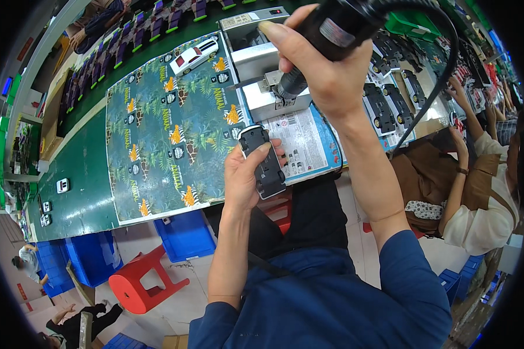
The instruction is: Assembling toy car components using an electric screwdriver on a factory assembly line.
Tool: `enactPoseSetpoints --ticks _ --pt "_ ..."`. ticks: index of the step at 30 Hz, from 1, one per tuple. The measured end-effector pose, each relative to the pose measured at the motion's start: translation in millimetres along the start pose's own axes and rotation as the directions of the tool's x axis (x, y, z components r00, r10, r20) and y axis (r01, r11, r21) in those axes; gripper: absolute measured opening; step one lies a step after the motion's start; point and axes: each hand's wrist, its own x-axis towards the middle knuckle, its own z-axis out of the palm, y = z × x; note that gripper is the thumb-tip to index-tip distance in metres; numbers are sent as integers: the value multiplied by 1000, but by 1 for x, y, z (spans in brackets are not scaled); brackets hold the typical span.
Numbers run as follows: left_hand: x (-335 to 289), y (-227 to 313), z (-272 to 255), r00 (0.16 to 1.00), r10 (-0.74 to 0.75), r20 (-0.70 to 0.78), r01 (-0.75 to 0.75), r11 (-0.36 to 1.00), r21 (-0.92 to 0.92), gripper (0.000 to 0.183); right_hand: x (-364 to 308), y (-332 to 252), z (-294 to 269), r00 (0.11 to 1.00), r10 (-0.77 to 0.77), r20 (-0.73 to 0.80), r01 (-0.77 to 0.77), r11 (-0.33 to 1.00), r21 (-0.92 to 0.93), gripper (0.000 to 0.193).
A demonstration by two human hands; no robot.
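My left hand [239, 177] is closed round a toy car [266, 166], turned so that its black underside faces up, near the table's front edge. A black electric screwdriver [332, 32], with a cable curving off to the right, is gripped in my right hand [337, 78]. Its nose points down at the front of a metal screw feeder box [262, 107]; the very tip is hard to make out there. Beyond my left hand, a finished-looking white toy car [194, 56] stands on its wheels on the patterned sheet.
A printed animal-pattern sheet [151, 134] covers part of the green table [81, 174]. Several upturned cars [378, 107] lie to the right. Along the far side runs a row of purple-and-green holders [137, 43]. A red stool [137, 285] and blue bins [186, 235] stand below; co-workers sit right.
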Motion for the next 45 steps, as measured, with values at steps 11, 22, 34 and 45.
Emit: enactPoseSetpoints --ticks 11,22,34,45 --pt "2 1 1 999 45 22 -46 998 40 24 26 -12 16 865 434 253 -470 876 104 24" --pt "0 5 5 998 28 48 -30 998 55 25 -23 -40 -8 929 340 148 -362 744 562 14" --pt "-1 5 2 999 18 43 -20 999 46 26 -52 -32 12 914 391 108 -384 746 545 14" --pt "0 11 2 995 -65 79 59 996 70 27 -60 -26 9 900 378 219 -436 748 500 15"
